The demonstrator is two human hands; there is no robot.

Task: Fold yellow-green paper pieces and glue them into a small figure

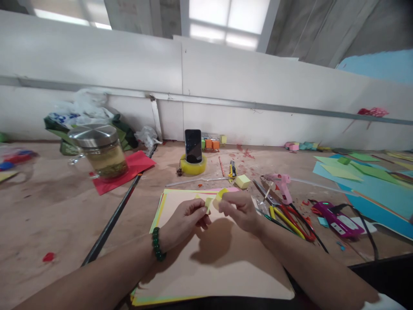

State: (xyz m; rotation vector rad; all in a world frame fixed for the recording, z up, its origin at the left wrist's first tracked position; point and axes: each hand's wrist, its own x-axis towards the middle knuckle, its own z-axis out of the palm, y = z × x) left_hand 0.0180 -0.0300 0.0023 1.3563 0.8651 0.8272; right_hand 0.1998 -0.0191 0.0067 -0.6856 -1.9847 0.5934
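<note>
hands (213, 213) pinching yellow paper strip (214, 200), above peach paper stack (226, 267)

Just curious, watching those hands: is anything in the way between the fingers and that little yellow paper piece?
Nothing visible is. The left hand and right hand both already pinch the small yellow paper piece, held just above the stack of coloured paper sheets. The scissors and pink glue gun lie off to the right, apart from it.
</note>
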